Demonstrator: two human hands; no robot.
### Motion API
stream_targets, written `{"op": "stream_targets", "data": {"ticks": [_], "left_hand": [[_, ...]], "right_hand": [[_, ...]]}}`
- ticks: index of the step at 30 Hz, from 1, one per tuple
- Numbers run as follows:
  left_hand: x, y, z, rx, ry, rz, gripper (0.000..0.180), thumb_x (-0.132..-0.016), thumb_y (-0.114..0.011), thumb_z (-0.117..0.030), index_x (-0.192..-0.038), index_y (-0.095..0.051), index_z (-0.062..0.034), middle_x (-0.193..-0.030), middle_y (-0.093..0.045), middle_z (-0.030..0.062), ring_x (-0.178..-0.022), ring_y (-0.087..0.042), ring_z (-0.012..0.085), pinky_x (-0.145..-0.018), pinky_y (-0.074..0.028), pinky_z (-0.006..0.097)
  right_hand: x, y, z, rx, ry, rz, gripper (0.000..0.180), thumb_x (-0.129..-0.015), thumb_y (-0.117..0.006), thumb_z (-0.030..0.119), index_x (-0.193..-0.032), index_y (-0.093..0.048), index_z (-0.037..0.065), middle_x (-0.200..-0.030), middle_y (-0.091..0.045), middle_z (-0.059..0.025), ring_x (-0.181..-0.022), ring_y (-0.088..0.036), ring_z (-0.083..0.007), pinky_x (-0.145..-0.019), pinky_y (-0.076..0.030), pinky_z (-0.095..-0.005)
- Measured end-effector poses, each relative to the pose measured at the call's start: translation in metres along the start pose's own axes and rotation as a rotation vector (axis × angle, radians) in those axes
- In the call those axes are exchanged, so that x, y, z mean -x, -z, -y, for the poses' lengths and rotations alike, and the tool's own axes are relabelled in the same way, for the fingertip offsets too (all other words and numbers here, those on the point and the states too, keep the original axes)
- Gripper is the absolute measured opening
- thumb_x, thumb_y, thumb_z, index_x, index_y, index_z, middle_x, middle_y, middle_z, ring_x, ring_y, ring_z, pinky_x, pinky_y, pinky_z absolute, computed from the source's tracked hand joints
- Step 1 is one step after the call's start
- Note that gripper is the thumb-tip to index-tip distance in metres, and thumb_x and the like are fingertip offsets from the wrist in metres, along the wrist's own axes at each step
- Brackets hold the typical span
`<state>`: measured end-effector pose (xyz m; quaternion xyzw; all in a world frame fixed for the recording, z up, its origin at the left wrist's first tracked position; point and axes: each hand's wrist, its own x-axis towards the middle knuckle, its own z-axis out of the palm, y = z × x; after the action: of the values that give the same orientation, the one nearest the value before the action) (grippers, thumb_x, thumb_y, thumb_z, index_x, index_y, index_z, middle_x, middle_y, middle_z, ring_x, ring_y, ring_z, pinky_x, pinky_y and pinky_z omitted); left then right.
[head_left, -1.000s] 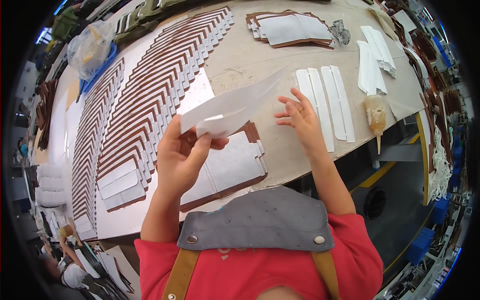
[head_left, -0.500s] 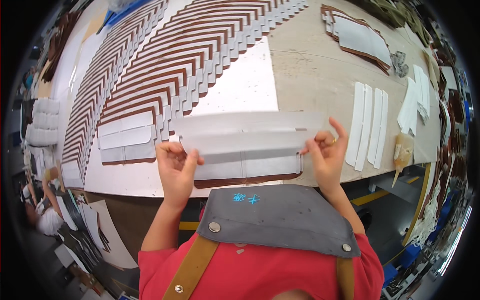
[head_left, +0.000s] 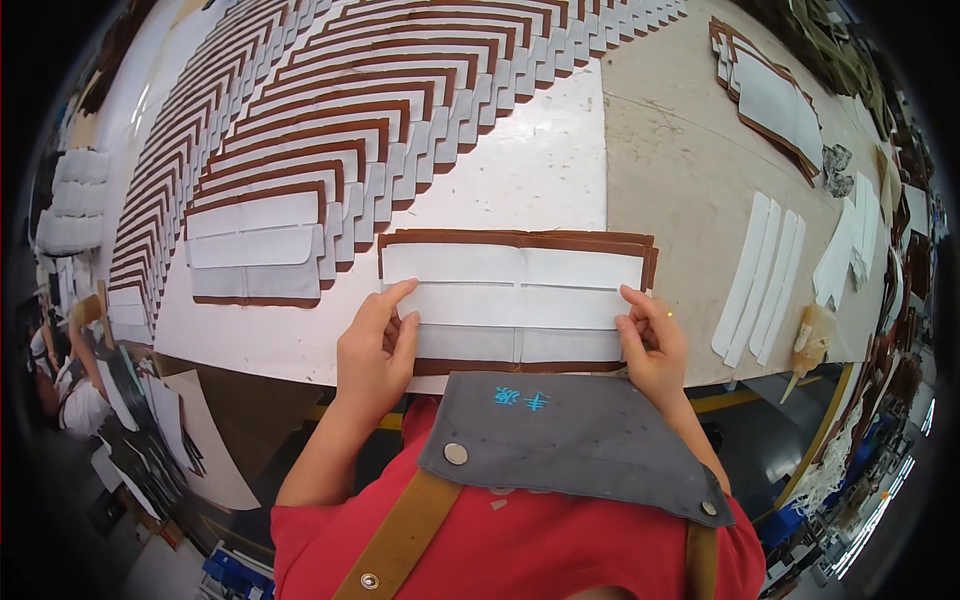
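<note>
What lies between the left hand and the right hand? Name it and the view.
A white slitted strip, lying flat on a brown-edged panel, spans between the left hand and right hand, in the head view.

Green cloth (head_left: 838,52) lies at the upper right of the frame. White bundles (head_left: 75,205) sit at the left edge, above a person (head_left: 84,412) in white. Pale strings (head_left: 826,468) hang at the lower right.
</note>
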<state>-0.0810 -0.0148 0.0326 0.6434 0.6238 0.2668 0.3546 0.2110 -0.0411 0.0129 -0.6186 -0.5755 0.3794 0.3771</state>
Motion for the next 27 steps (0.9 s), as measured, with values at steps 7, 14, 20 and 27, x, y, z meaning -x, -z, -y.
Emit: {"op": "stream_targets", "data": {"ticks": [7,14,20,27], "left_hand": [[-0.005,0.002,0.000,-0.040,0.011,0.044,0.034,-0.081,-0.058,0.003,-0.115,-0.057,-0.0033,-0.073,-0.044,0.0012,-0.055,-0.040,0.0072,-0.051,-0.036,0.020],[-0.005,0.005,0.003,-0.020,0.040,0.069,0.035,-0.081,-0.059,0.001,-0.116,-0.056,-0.0037,-0.072,-0.043,0.0007,-0.054,-0.041,0.0069,-0.050,-0.037,0.020],[-0.006,0.007,0.001,-0.036,0.052,0.080,0.036,-0.082,-0.058,-0.002,-0.118,-0.054,-0.0054,-0.071,-0.047,0.0045,-0.053,-0.047,0.0134,-0.052,-0.041,0.026],[-0.008,0.010,0.001,-0.310,0.019,0.127,0.037,-0.081,-0.059,-0.011,-0.118,-0.055,-0.0115,-0.066,-0.056,0.0049,-0.055,-0.055,0.0196,-0.051,-0.044,0.033]], "right_hand": [[-0.004,-0.001,0.004,0.139,0.071,0.005,0.031,-0.079,-0.061,-0.002,-0.109,-0.063,0.005,-0.071,-0.048,-0.0019,-0.056,-0.041,-0.0083,-0.051,-0.033,-0.0209],[-0.006,-0.002,0.008,0.194,0.074,0.021,0.030,-0.079,-0.061,-0.002,-0.108,-0.064,0.005,-0.069,-0.047,-0.0015,-0.055,-0.040,-0.0087,-0.050,-0.033,-0.0217],[-0.007,-0.002,0.008,0.208,0.104,0.031,0.030,-0.078,-0.061,-0.003,-0.107,-0.065,0.005,-0.069,-0.046,-0.0017,-0.055,-0.039,-0.0083,-0.050,-0.032,-0.0216],[-0.008,-0.002,0.012,0.226,0.114,0.046,0.034,-0.078,-0.060,-0.004,-0.110,-0.064,0.005,-0.068,-0.045,-0.0014,-0.052,-0.039,-0.0084,-0.048,-0.032,-0.0220]]}}
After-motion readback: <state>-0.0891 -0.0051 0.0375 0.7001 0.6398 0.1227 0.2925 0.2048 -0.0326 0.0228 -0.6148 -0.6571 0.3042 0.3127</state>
